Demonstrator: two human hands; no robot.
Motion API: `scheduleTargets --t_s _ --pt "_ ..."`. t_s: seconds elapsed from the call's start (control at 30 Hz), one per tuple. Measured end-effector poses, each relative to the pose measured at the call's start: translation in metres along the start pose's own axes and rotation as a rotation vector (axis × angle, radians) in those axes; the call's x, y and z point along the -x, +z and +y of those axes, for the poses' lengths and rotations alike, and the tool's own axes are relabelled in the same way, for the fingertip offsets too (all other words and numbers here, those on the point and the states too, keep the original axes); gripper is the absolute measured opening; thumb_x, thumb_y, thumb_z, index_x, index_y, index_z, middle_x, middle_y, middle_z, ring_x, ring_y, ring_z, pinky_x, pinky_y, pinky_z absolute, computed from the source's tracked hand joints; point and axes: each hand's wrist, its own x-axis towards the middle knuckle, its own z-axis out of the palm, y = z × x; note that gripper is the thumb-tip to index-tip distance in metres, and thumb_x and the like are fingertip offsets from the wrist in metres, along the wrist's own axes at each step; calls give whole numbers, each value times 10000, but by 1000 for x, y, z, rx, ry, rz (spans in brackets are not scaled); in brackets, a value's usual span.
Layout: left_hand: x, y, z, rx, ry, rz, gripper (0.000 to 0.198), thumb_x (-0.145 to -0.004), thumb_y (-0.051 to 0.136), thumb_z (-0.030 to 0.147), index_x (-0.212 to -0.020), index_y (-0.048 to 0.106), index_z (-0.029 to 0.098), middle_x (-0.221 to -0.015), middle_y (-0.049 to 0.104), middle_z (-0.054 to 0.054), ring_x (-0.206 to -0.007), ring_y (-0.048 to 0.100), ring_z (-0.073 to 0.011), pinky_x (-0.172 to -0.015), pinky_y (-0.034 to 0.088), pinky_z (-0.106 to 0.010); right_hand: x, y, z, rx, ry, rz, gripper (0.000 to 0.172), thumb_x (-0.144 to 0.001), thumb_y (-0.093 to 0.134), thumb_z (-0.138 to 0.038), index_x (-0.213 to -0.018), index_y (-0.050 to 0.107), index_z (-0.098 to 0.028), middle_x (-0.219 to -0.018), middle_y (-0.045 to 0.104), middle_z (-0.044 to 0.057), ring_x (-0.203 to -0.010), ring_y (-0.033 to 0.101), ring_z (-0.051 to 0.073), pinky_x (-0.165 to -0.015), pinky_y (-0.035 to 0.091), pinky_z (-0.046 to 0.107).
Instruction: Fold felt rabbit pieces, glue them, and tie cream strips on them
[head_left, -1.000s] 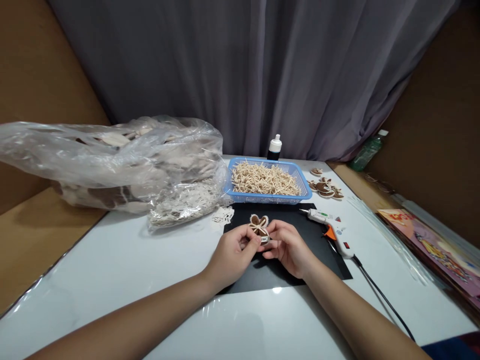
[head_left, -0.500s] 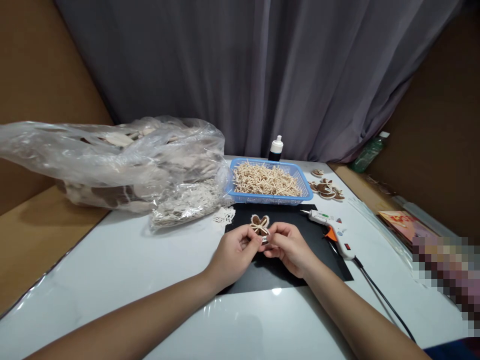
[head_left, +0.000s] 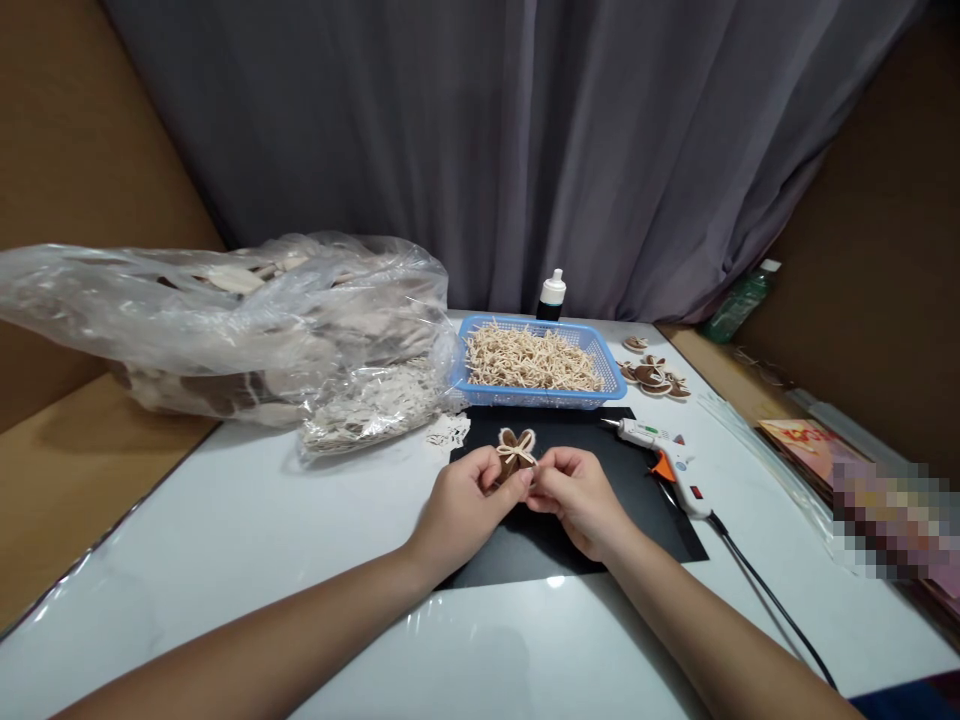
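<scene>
A small brown felt-like ornament (head_left: pixel 513 460) with two pale-edged ears and a cream bow is held upright over a black mat (head_left: pixel 555 555). My left hand (head_left: pixel 469 500) is closed on its left side and lower part, the thumb lying across its front. My right hand (head_left: pixel 577 500) pinches at its lower right edge, fingertips close to the left thumb. The ornament's lower end is hidden behind my fingers. To the right, a white glue gun (head_left: pixel 660 455) with an orange trigger lies on the mat, its nozzle pointing left.
Behind the mat stands a blue basket (head_left: pixel 613 388) of cream bows, with a white-capped bottle (head_left: pixel 552 290) beyond. Large plastic bags (head_left: pixel 300 330) fill the left. Several finished-looking ornaments (head_left: pixel 654 375) lie at right, near clear sticks (head_left: pixel 765 465). The glue gun's cord (head_left: pixel 772 600) runs toward the front.
My left thumb now covers the white printed label that showed low on the ornament. The ornament has shifted slightly left, and my hands have otherwise barely moved.
</scene>
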Motion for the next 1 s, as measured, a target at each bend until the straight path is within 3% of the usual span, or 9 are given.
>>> scheduleTargets --t_s 0.2,0.4,0.5,0.6,0.8,1.0 --pt "-2 2 -2 58 -1 39 377 -756 575 322 -604 250 206 -567 285 78 -551 309 -90 -509 264 -207 2 3 2 14 -14 3 133 -558 647 -164 -509 524 -147 -485 635 3 -495 636 106 -462 486 146" --pt "-5 3 -3 299 -9 4 354 -739 618 243 -661 275 209 -584 340 95 -538 367 -65 -507 306 -178 2 3 5 38 -36 7 109 -567 621 -167 -523 523 -150 -490 649 14 -518 656 129 -464 483 155" --pt "-4 3 0 492 -18 -21 347 -725 633 176 -723 288 216 -753 514 68 -729 549 -82 -657 423 -196 2 3 6 44 -21 -1 110 -564 617 -167 -527 515 -150 -498 655 20 -531 662 136 -449 471 150" --pt "-1 3 4 619 -34 -43 370 -716 633 123 -776 283 229 -1008 582 12 -944 592 -118 -799 452 -252 2 3 7 57 -22 -17 87 -558 608 -154 -543 522 -145 -488 649 13 -497 642 113 -437 458 139" --pt "4 -1 8 588 -61 6 395 -701 650 104 -870 323 246 -1166 549 -20 -904 620 -115 -772 477 -245 3 6 6 61 -27 -50 79 -557 610 -147 -558 532 -137 -483 646 16 -454 609 86 -418 429 124" --pt "2 -12 8 700 -39 -180 302 -778 533 192 -1007 340 238 -1029 649 -56 -855 646 -173 -759 493 -321 6 6 -1 -19 -39 -35 106 -554 632 -153 -543 526 -143 -504 659 31 -463 610 86 -437 438 130"
